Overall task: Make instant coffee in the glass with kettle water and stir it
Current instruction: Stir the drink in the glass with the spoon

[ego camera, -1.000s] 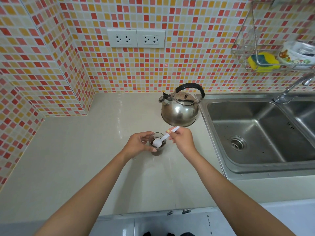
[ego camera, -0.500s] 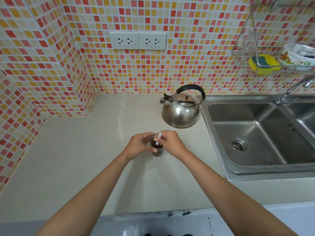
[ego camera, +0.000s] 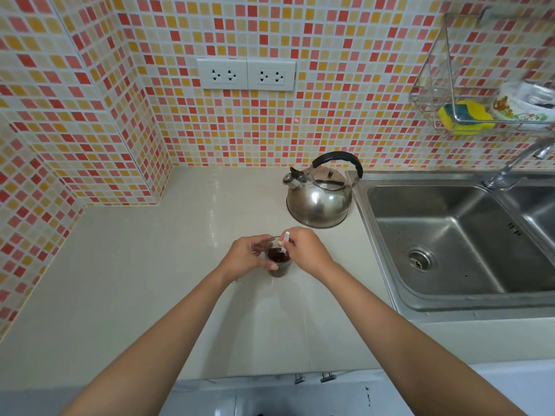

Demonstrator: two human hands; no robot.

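Head view: glass (ego camera: 279,261) sits between left hand (ego camera: 246,256) and right hand (ego camera: 306,250).

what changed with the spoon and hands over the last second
The right hand swung the spoon from lying slanted above the glass, bowl showing, to standing upright with its bowl down in the dark coffee. The left hand kept hold of the glass. The kettle stayed put.
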